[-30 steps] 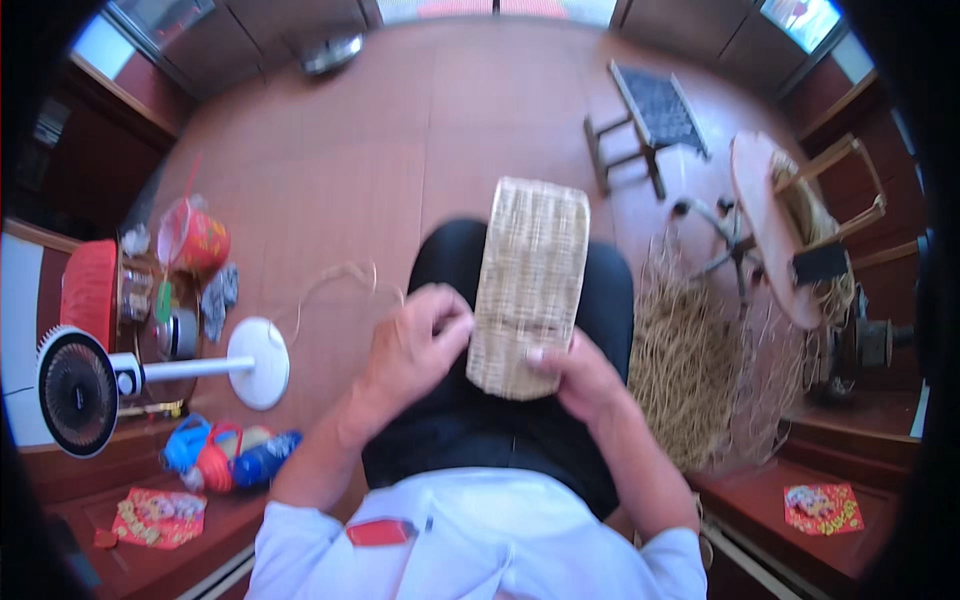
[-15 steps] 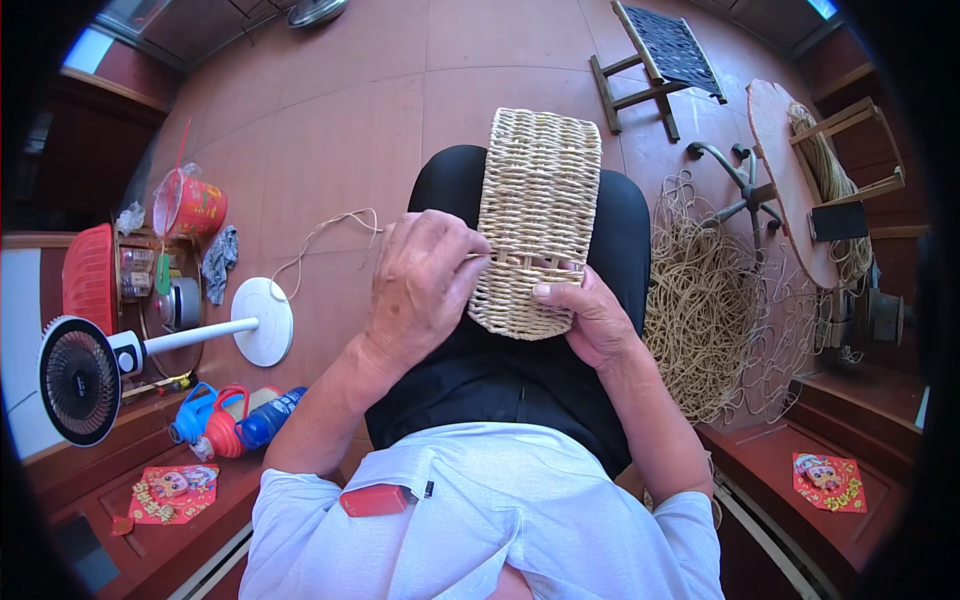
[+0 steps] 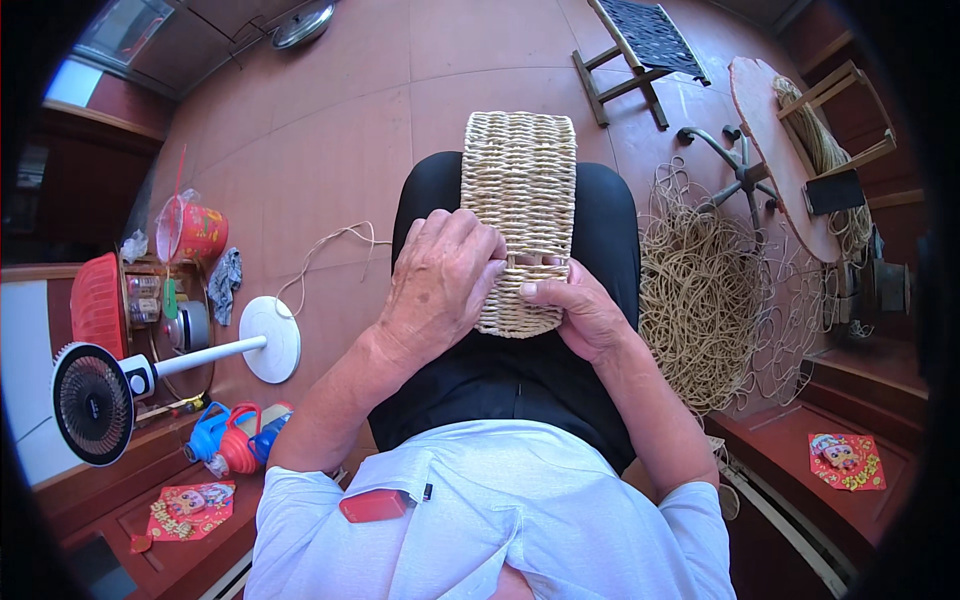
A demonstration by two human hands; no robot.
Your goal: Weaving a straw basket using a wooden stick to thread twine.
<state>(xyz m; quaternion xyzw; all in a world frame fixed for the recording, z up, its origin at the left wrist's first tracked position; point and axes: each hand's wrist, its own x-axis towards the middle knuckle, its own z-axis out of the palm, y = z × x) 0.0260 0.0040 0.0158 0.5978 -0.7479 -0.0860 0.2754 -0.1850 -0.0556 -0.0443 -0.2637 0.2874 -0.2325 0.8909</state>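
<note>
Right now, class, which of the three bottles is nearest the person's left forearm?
The dark blue bottle, rightmost of the cluster; the red bottle and light blue bottle are farther left.

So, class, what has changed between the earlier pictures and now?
The left hand has moved rightward, from beside the woven panel to over its left edge; its grip is unclear. The right hand still holds the panel's lower part, thumb on the face. The fan and cord pile stayed put.

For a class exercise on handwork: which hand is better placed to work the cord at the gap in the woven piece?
Probably the left hand: it is beside the gap, and the cord lies on that side. The right hand grips the woven piece, thumb on top.
</note>
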